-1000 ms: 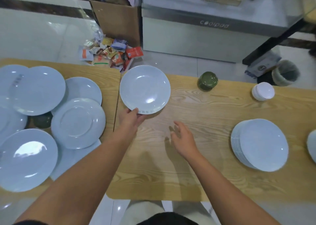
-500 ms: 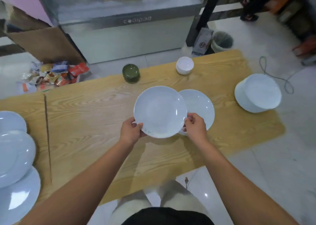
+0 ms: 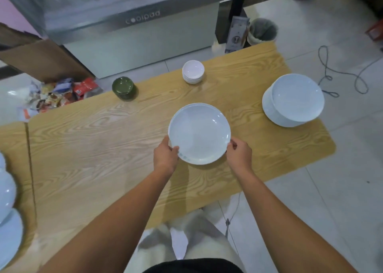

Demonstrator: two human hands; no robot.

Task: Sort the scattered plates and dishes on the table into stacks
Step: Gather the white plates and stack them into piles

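A pale blue plate (image 3: pixel 200 132) sits on top of a stack of like plates in the middle of the wooden table (image 3: pixel 93 148). My left hand (image 3: pixel 165 155) holds its near left rim, thumb on top. My right hand (image 3: pixel 239 154) pinches its near right rim. A taller stack of white plates (image 3: pixel 293 99) stands at the table's right end. A stack of small white bowls (image 3: pixel 193 71) and a stack of small green dishes (image 3: pixel 123 87) stand along the far edge. Several scattered plates (image 3: pixel 6 192) lie at the far left, cut off by the frame.
A seam (image 3: pixel 31 169) divides two tabletops at the left. Beyond the table are a grey cabinet (image 3: pixel 134 30), a cardboard box (image 3: pixel 41 59), snack packets (image 3: pixel 56 92) on the floor, a bin (image 3: pixel 262 32) and a loose cable (image 3: pixel 342 73).
Both hands carried the plate rightward from the left part of the table and brought it down onto the stack in the middle. The view swung right with it.
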